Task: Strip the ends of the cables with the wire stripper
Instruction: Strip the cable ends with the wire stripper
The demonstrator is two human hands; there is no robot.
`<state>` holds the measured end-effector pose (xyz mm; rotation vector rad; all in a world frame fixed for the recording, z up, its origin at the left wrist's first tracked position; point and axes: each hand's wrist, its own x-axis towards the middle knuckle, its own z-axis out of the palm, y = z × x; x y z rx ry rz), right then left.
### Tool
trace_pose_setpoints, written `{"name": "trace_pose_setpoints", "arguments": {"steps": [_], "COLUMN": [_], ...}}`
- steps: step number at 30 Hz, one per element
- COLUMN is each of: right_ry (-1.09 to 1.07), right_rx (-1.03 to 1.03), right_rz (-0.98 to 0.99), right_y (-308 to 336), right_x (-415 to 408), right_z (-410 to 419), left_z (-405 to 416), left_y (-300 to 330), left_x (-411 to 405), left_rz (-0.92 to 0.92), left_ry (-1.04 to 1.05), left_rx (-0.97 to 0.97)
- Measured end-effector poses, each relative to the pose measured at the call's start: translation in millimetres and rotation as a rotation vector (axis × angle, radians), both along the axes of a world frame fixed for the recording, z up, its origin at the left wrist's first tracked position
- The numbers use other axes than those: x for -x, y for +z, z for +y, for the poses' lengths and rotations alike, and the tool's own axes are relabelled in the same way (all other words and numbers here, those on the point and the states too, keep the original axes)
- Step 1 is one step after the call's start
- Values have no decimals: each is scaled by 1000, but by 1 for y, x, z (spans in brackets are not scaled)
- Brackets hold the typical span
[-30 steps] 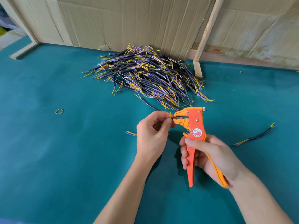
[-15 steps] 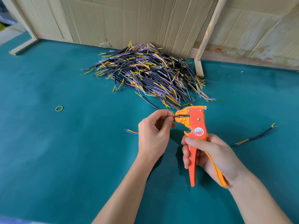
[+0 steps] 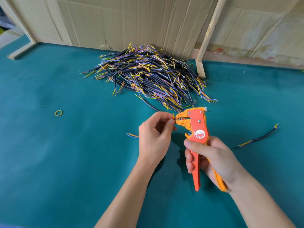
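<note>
- One cable (image 3: 132, 135) is being worked on: only its far end, with coloured cores, is showing left of the left hand (image 3: 153, 137), and thin wire ends are entering the nose of the wire stripper (image 3: 195, 129).
- Left hand is hovering over the green table (image 3: 57, 162); thumb and forefinger are pinching the wire ends right at the tool's mouth, remaining fingers curling loosely inward. A short yellow core is sticking up beside the fingertips.
- Wire stripper, orange and yellow, is standing roughly upright, head pointing left, with a round label on its body; its two handles are sitting apart, not squeezed fully together.
- Right hand (image 3: 212, 155) is gripping both handles: thumb lying across the front just below the label, fingers wrapping round the red handle, yellow handle running along the palm.
- Beyond the hands, a large cable pile (image 3: 148, 76) is lying against the cardboard wall (image 3: 131, 22), black sheaths with yellow, blue and pink cores fanning out.
- Single loose cable (image 3: 258, 137) is lying well apart to the right.
- Yellow rubber band (image 3: 58, 113) is lying far to the left.
- Wooden post (image 3: 205, 38) is leaning against the wall just beside the pile.
</note>
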<state>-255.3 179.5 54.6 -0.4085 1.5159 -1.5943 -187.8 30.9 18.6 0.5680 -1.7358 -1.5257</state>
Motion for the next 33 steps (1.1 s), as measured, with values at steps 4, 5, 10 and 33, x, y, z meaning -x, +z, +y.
{"name": "trace_pose_setpoints", "arguments": {"steps": [4,5,10,33], "right_ry": [-73,-89,-11,-244], "right_rx": [-46,-55,72,337], "right_rz": [77,96,-50,-269], "right_y": [-2,-2,-1,-14], "right_x": [-1,0,4,38], "right_z": [-2,-3,3,9], "left_z": [0,1,2,8], "left_y": [-1,-1,-2,1], "left_x": [1,2,4,2], "left_rz": [-12,-23,-48,-175], "left_ry": [-17,-16,13,-121], "left_rx": [-8,-3,56,373]}}
